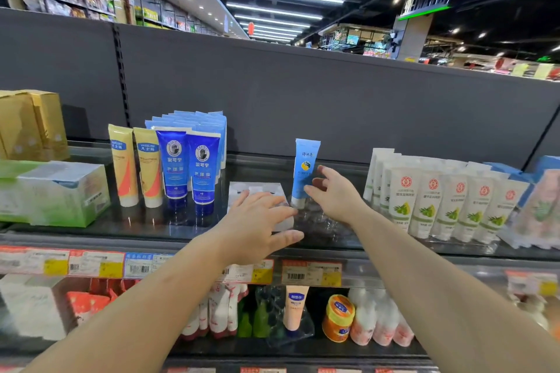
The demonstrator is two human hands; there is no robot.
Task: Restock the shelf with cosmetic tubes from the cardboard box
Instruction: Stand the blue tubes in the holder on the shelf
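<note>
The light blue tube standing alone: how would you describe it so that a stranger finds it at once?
On the top glass shelf, look in the gap between the dark blue tubes and the white tubes with red seals. The light blue plastic tube with a white cap stands there alone, beside the right hand.

Light blue cosmetic tube [305, 171], standing upright on its white cap on the dark top shelf [151, 224], crimped end upward, yellow-and-blue emblem facing forward. It stands alone in the open gap between the dark blue tubes [189, 166] to its left and the white tubes [430, 200] to its right.
</note>
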